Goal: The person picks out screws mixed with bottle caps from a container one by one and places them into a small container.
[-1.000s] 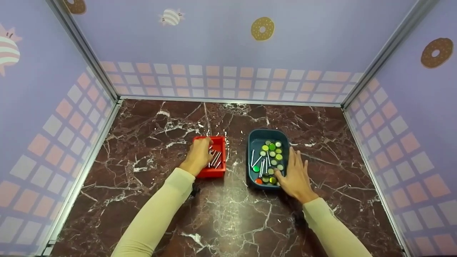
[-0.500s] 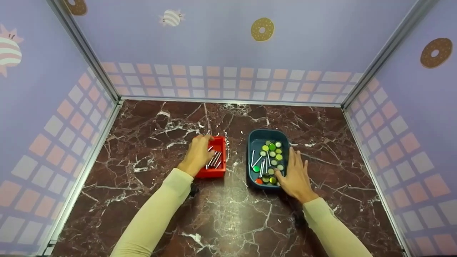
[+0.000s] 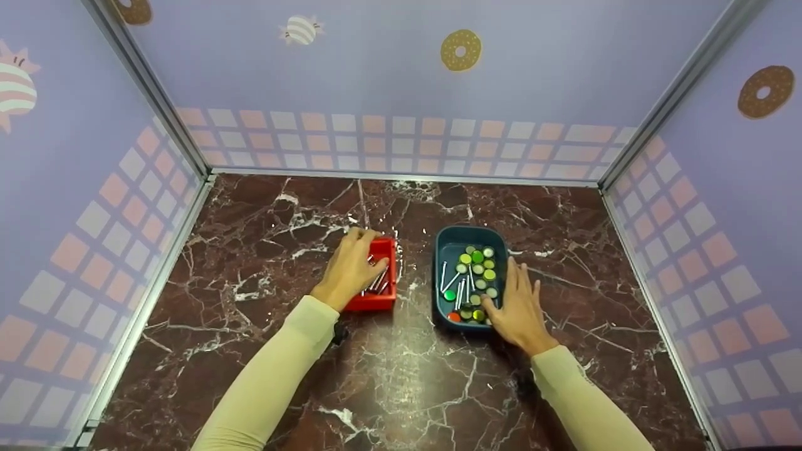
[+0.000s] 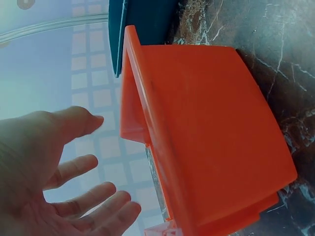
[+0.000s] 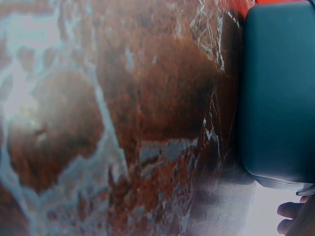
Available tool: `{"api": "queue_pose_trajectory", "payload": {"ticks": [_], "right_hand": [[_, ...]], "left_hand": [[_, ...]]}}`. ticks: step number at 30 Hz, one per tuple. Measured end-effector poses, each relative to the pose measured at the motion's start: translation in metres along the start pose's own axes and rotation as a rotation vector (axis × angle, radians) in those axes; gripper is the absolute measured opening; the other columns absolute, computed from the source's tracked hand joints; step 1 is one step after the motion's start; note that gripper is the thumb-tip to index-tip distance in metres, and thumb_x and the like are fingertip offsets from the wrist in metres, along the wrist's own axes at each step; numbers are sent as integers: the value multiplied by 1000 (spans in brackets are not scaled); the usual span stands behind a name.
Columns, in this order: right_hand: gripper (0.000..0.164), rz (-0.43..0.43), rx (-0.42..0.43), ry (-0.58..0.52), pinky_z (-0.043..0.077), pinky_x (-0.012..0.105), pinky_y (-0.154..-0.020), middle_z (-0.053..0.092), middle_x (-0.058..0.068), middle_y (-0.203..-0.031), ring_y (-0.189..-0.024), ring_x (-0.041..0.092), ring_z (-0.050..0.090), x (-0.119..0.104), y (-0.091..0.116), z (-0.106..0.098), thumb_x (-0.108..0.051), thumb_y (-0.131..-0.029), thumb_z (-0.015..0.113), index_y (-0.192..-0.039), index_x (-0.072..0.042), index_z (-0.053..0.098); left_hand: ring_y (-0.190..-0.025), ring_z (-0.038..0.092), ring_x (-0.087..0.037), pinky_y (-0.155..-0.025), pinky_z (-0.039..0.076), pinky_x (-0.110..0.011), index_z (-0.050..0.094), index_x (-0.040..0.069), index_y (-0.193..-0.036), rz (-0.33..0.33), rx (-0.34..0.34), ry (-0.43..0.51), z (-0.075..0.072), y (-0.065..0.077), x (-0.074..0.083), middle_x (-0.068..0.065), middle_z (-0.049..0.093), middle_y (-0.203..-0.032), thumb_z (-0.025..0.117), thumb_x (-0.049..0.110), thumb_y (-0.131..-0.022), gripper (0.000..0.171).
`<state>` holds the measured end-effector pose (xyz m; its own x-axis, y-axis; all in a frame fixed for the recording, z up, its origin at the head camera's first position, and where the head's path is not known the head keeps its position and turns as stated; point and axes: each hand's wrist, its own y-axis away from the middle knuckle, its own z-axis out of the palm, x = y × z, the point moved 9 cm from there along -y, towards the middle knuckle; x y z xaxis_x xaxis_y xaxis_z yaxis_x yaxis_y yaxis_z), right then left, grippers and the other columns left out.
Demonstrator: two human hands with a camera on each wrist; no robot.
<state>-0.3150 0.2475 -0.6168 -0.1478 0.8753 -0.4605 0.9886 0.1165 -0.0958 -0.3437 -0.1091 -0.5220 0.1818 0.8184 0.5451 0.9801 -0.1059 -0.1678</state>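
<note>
Over the left side of a red bin [image 3: 371,303], my left hand [image 3: 351,269] hovers with thumb and fingers spread. The left wrist view shows the same hand [image 4: 54,167] holding nothing, apart from the bin's rim. Silvery nails [image 3: 378,283] lie inside the bin, partly hidden by the hand. My right hand [image 3: 520,310] rests along the right wall of a dark blue tray [image 3: 456,239], its fingers straight outside and its thumb over the rim. Coloured bottle caps [image 3: 478,257] and several nails [image 3: 461,293] lie in the tray. Only fingertips [image 5: 290,210] show in the right wrist view.
Bin and tray stand side by side on a dark marbled tabletop [image 3: 413,376], a narrow gap between them. A lilac back wall [image 3: 388,81] and two side walls with metal edges enclose the tabletop.
My left hand has lifted slightly out of the red bin, and its fingers have spread from a curled pose. The right hand and the tray have stayed in place.
</note>
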Motion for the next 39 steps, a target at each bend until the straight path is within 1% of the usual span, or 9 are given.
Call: {"api": "queue_pose_trajectory", "payload": {"ticks": [5,8,12,16,22,28,34,35,39], "right_hand": [[109,1,-2,3,12,81,-144,24,32,-191,-181,54,17,1,0,1,-46,-109,70,-184,4,9],[109,1,-3,3,12,82,-143,25,32,-190,-181,54,17,1,0,1,-46,-109,70,-185,3,8],[109,-1,-2,5,12,83,-143,25,32,-190,-181,54,16,2,-1,1,-45,-109,70,-185,3,8],[109,-5,4,8,12,82,-143,25,32,-190,-181,55,17,1,-3,0,-45,-109,71,-185,3,9],[109,4,4,0,12,82,-143,25,31,-191,-181,54,16,0,-2,0,-46,-109,70,-185,3,9],[109,7,4,-3,12,82,-143,24,31,-191,-181,54,16,0,-1,0,-46,-109,70,-185,3,9],[109,8,-4,-9,10,82,-143,23,31,-191,-181,54,15,0,-1,1,-45,-110,70,-185,1,7],[109,9,-3,-8,10,82,-143,24,31,-191,-181,54,15,0,-1,1,-45,-109,70,-185,2,7],[108,10,6,-7,11,82,-143,25,31,-191,-181,54,17,1,-1,1,-45,-109,70,-185,3,9]], "left_hand": [[-146,65,-45,-114,64,-63,70,13,-155,31,-3,-46,2,1,5,-22,60,-165,88,32,-102,60],[-151,62,-48,-120,60,-65,67,15,-160,60,-3,-74,3,2,9,-23,56,-172,88,39,-102,66],[-163,52,-50,-135,45,-68,60,18,-169,76,-26,-109,5,2,15,-23,47,-180,85,49,-104,76],[-172,40,-50,-142,32,-71,53,21,-175,91,-52,-162,9,1,21,-22,39,-187,80,61,-105,85],[-180,26,-48,-145,20,-76,47,26,-179,111,-89,-246,15,-1,33,-17,29,-193,72,72,-105,91],[-182,19,-48,-146,10,-76,40,30,-183,130,-128,-298,26,-2,43,-16,22,-196,65,80,-104,96],[-184,14,-46,-145,3,-78,36,34,-184,148,-168,-333,36,-4,55,-14,17,-197,62,84,-103,99],[-184,13,-46,-145,2,-78,35,34,-184,153,-176,-326,38,-4,58,-14,16,-197,63,83,-103,99],[-184,13,-45,-145,3,-78,34,36,-185,174,-204,-321,50,-8,69,-14,16,-197,65,82,-104,98]]}}
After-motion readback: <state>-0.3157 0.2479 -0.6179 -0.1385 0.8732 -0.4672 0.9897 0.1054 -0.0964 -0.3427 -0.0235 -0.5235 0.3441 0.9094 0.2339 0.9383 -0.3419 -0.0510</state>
